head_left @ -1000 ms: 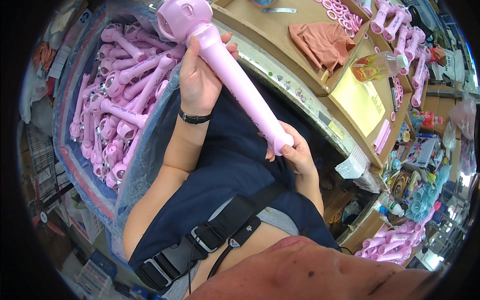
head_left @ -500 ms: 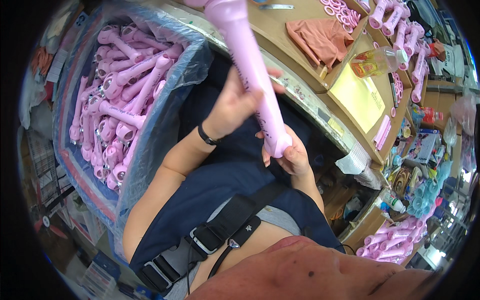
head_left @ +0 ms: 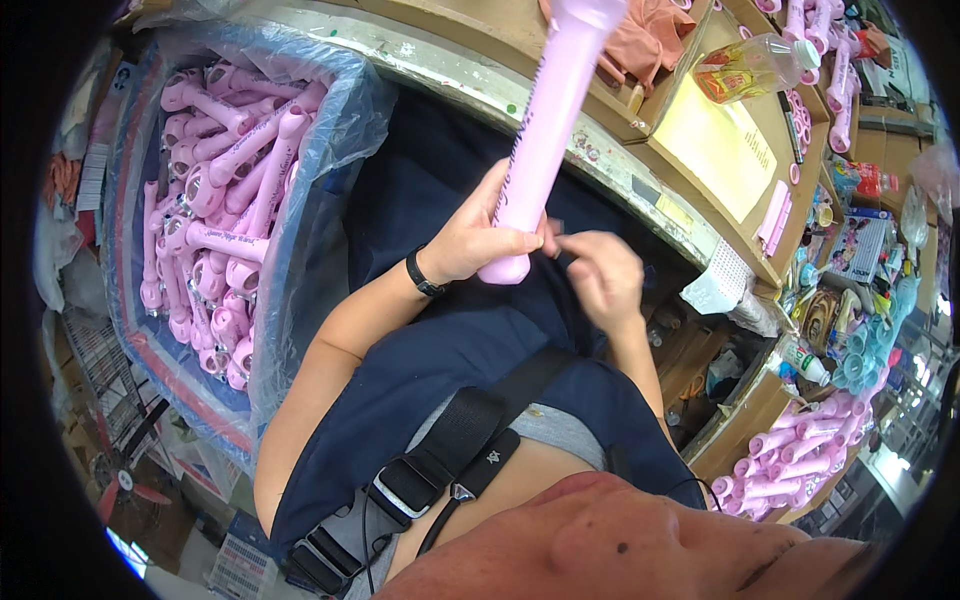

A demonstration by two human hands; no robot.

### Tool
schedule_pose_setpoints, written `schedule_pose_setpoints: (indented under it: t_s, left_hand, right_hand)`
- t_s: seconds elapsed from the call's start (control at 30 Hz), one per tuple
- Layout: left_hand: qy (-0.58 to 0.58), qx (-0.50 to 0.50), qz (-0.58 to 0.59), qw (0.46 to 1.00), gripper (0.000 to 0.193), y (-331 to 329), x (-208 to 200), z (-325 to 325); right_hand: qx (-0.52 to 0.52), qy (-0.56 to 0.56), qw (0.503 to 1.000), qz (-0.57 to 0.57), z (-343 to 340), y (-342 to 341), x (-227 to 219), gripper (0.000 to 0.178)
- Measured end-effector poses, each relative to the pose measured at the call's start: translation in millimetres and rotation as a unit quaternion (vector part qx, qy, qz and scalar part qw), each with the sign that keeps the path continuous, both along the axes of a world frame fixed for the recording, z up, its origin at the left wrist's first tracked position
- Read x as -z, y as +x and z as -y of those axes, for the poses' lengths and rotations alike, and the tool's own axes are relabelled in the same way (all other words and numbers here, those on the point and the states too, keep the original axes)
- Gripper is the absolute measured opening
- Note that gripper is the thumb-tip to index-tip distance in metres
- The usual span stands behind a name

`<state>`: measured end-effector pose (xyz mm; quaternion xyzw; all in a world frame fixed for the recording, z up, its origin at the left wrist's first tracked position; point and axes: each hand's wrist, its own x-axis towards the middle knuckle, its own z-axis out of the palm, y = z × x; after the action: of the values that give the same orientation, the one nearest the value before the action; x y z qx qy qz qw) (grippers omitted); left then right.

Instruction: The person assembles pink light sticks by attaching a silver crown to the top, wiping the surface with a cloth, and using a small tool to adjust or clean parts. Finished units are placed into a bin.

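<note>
A pink plastic wand (head_left: 550, 120) with dark lettering along its shaft stands tilted in front of me, its wide upper end cut off by the top of the picture. My left hand (head_left: 485, 238) is wrapped round the shaft near its rounded lower end. To the right of that end is my right hand (head_left: 607, 278), off the wand, its fingers bent and smeared by motion; whether they hold anything is unclear. On my left, a blue bin (head_left: 140, 345) lined with clear plastic holds many similar pink wands (head_left: 235, 240).
The worktable edge (head_left: 480, 75) runs across ahead. On the table are a cardboard tray with a yellow sheet (head_left: 715, 150), a drink bottle (head_left: 745, 70) and an orange cloth (head_left: 650, 40). More pink wands (head_left: 800, 445) lie in a box at lower right.
The wand has swung toward the right at its top, and its lower end has moved left. My left hand now grips near that end; my right hand has let go and moved aside.
</note>
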<state>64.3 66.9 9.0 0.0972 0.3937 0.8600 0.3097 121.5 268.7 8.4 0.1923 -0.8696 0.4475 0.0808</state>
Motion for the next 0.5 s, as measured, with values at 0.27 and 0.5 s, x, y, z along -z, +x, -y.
schedule_pose_setpoints:
  t_s: [0.27,0.5]
  left_hand:
    - [0.034,0.107,0.146,0.983,0.074,-5.8,2.9,2.5]
    - [0.092,0.091,0.242,0.961,0.072,-5.7,7.8,-0.6]
  right_hand:
    - [0.316,0.300,0.897,-0.071,-65.7,-14.4,24.4,0.035]
    - [0.187,0.268,0.931,-0.164,-73.4,-5.3,25.0,0.025]
